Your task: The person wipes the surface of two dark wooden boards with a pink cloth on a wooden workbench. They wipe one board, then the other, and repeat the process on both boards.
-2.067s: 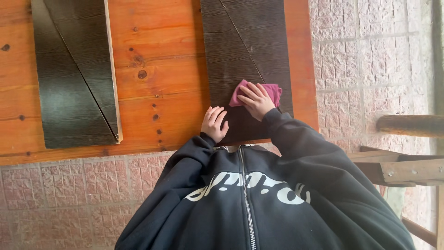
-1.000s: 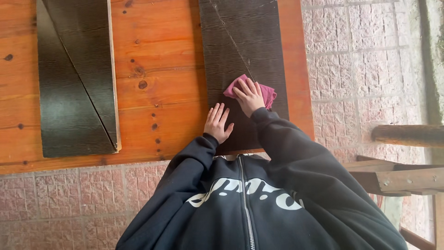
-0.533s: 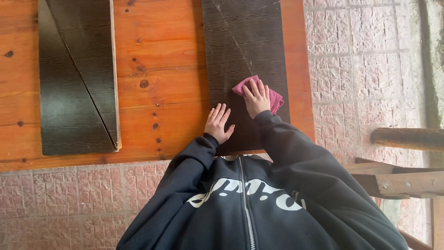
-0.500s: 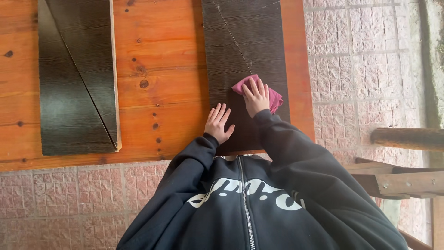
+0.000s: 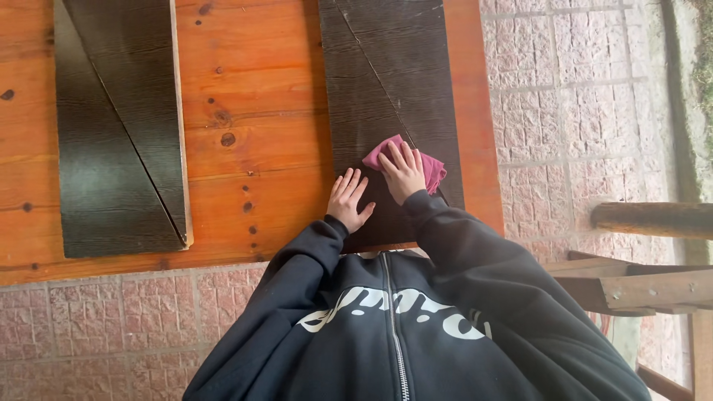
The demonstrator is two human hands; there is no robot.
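— Fingers of our right hand (image 5: 405, 171) lie spread and flat on the pink cloth (image 5: 434, 167), pressing it onto the dark board (image 5: 386, 82), correct?

— Yes. We pinch nothing; the palm bears down, wrist bent, sleeve running back to our chest.

— And our left hand (image 5: 349, 200)?

— Its fingers are slightly fanned, palm flat on the same board's left edge, just beside the right hand.

— Where does that board sit?

— At the tabletop's (image 5: 252, 111) right edge, near the front. A second dark board (image 5: 119, 126) lies well apart, toward the left edge.
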